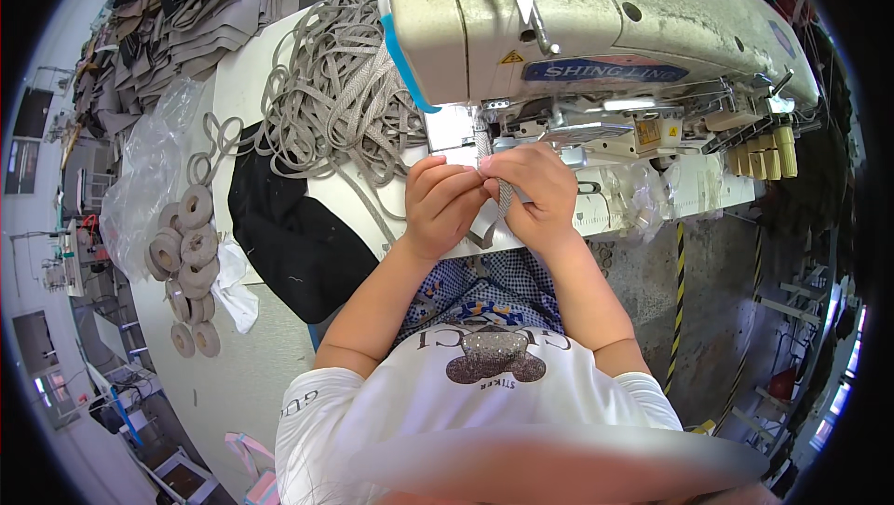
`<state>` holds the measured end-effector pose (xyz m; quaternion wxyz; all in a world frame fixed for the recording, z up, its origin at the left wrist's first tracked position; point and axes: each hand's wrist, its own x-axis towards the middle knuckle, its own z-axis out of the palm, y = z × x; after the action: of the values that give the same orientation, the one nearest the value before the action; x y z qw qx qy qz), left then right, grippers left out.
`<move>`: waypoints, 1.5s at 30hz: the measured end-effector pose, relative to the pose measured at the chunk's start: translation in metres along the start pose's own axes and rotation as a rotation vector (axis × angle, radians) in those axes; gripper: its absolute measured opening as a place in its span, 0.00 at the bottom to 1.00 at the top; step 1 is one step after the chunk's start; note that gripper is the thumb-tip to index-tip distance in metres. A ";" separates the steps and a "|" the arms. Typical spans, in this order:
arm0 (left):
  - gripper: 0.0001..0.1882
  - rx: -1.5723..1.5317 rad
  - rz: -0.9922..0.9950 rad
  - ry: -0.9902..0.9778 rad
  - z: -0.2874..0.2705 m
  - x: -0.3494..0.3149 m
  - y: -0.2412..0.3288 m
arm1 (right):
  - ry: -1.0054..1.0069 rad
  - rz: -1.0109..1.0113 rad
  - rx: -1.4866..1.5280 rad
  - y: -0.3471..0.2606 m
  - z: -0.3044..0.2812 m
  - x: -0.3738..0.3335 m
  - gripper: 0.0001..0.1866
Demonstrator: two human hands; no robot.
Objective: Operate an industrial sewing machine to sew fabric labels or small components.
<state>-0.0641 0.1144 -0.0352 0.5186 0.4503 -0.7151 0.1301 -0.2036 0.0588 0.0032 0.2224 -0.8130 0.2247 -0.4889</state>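
My left hand [436, 207] and my right hand [535, 190] meet at the front of an industrial sewing machine [531, 21]. Both have their fingertips pinched together on a grey woven strap [504, 200]. From my fingers the strap runs up to the lit needle area [458, 125]. Its other part hangs below my right fingers and bends across to the left near the table edge. My fingers hide the exact spot where they grip it. A big tangled heap of the same grey strap [326, 86] lies left of the machine.
Black cloth [279, 226] drapes over the table's left edge. Several rolls of tape [191, 258] are piled farther left, beside a white cloth [233, 286] and clear plastic [154, 170]. Stacked fabric pieces [186, 21] stand at the far left. Thread cones or knobs [768, 153] sit at the machine's right.
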 end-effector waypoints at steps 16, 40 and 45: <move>0.07 -0.011 -0.059 -0.004 0.000 -0.004 0.001 | 0.019 -0.076 -0.046 0.002 0.003 0.000 0.14; 0.05 -0.030 -0.089 0.002 0.001 -0.003 0.002 | 0.035 -0.108 -0.072 0.002 0.004 0.000 0.16; 0.04 -0.025 -0.087 0.021 0.000 -0.004 0.001 | 0.022 -0.109 -0.082 0.001 0.005 0.001 0.16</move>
<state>-0.0650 0.1168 -0.0383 0.5368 0.4729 -0.6910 0.1035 -0.1993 0.0582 0.0009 0.1597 -0.8269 0.2025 -0.4997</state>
